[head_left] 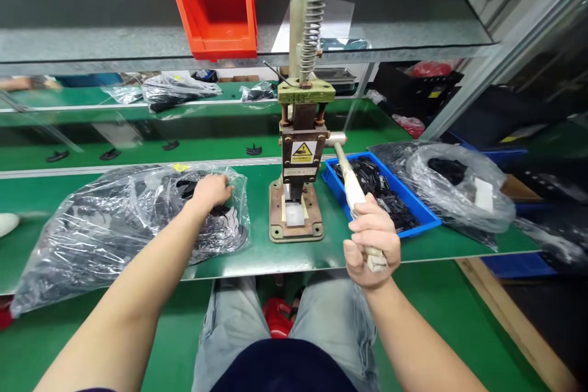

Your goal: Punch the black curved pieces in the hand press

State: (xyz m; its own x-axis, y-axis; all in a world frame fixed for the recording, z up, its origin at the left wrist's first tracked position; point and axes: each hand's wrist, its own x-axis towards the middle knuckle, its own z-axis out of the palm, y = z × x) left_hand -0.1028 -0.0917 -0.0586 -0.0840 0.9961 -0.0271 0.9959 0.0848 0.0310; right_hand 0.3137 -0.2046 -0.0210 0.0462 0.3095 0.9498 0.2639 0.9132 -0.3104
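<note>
My right hand (374, 239) is wrapped round the taped lever handle (353, 190) of a green-brown hand press (303, 159). The press stands upright on the bench, a tall spring above it and a pale block (294, 214) at its base. To the left, my left hand (212, 191) reaches into the mouth of a clear plastic bag (119, 220) full of dark curved parts (225, 223). Its fingers bend down among the parts, and their tips are hidden, so I cannot see whether they grip one.
A blue tray (427, 220) of small black parts sits right of the press, with another plastic bag (482, 196) beyond. Several dark parts (253, 150) lie on the green strip behind. An orange bin (223, 43) rests on the shelf above. Someone's blurred arm (21, 84) shows far left.
</note>
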